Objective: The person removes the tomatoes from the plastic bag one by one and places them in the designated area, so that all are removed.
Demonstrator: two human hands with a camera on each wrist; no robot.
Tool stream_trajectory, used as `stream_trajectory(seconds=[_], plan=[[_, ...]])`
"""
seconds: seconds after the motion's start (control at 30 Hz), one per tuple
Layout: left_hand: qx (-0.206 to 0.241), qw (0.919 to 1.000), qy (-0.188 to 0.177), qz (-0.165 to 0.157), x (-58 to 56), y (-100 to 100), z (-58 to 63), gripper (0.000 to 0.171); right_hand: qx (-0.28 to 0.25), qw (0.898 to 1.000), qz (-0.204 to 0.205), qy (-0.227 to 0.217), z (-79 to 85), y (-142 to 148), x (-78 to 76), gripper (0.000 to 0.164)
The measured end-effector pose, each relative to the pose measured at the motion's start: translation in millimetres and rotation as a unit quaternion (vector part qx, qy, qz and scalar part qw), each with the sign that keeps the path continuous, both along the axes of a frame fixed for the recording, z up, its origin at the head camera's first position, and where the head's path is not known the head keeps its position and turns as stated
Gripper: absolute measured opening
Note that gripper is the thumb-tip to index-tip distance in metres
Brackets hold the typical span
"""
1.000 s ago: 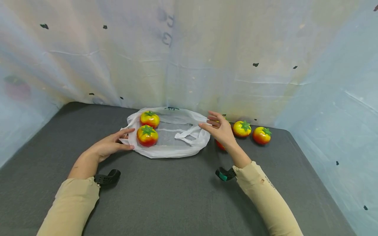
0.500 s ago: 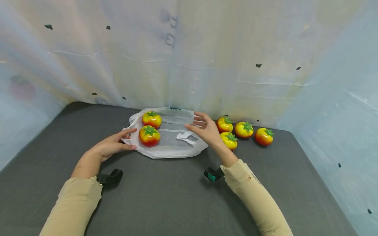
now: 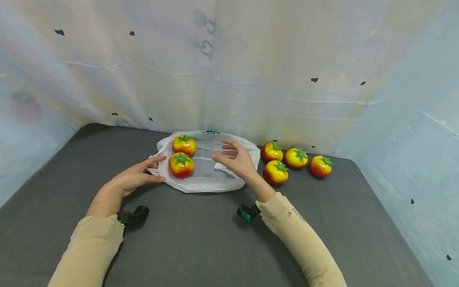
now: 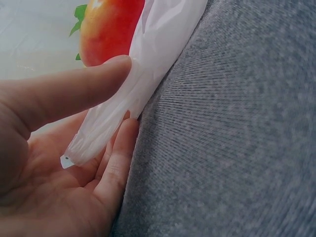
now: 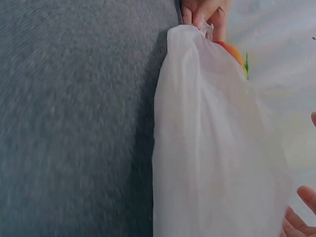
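A white plastic bag (image 3: 204, 185) lies spread open on the dark table in the head view, with two red-and-yellow tomatoes inside: a rear tomato (image 3: 184, 146) and a front tomato (image 3: 181, 166). At its left end my left hand (image 3: 134, 178) holds the gathered plastic. The left wrist view shows the thumb (image 4: 94, 86) on one side of this bunched end and the fingers on the other. Over the bag's right part, my right hand (image 3: 238, 161) is spread with nothing in its grasp, partly hiding a loose handle (image 3: 222, 166).
Several more tomatoes (image 3: 275, 172) stand right of the bag, near the back of the grey cloth-covered table (image 3: 193, 235). A pale plastic sheet (image 3: 236, 67) rises behind the table, and similar sheeting hangs at both sides.
My right hand has moved left, from the bag's right edge to over its opening, uncovering the tomatoes at the right. The left hand keeps its hold on the bag.
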State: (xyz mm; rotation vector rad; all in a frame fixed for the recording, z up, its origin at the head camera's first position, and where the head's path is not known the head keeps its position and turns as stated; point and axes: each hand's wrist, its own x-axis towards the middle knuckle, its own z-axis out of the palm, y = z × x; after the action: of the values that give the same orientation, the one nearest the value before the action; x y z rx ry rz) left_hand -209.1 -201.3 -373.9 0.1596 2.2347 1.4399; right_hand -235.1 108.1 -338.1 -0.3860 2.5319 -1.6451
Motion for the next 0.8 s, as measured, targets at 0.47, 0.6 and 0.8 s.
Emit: stream_trajectory(seconds=[0.47, 0.6, 0.8], plan=[[-0.003, 1.0000, -0.001, -0.006, -2.7, -1.1, -0.3, 0.085, 0.012, 0.999, 0.032, -0.012, -8.4, -32.1, 1.7, 0.060], [-0.003, 1.0000, -0.001, -0.002, -1.8, -0.8, -0.9, 0.085, 0.016, 0.999, 0.044, -0.010, -9.5, -39.6, 2.2, 0.061], [-0.004, 1.0000, 0.001, 0.001, -1.0, -0.5, 0.0, 0.085, 0.026, 0.998, 0.051, -0.011, -13.5, -50.3, 1.8, 0.063]])
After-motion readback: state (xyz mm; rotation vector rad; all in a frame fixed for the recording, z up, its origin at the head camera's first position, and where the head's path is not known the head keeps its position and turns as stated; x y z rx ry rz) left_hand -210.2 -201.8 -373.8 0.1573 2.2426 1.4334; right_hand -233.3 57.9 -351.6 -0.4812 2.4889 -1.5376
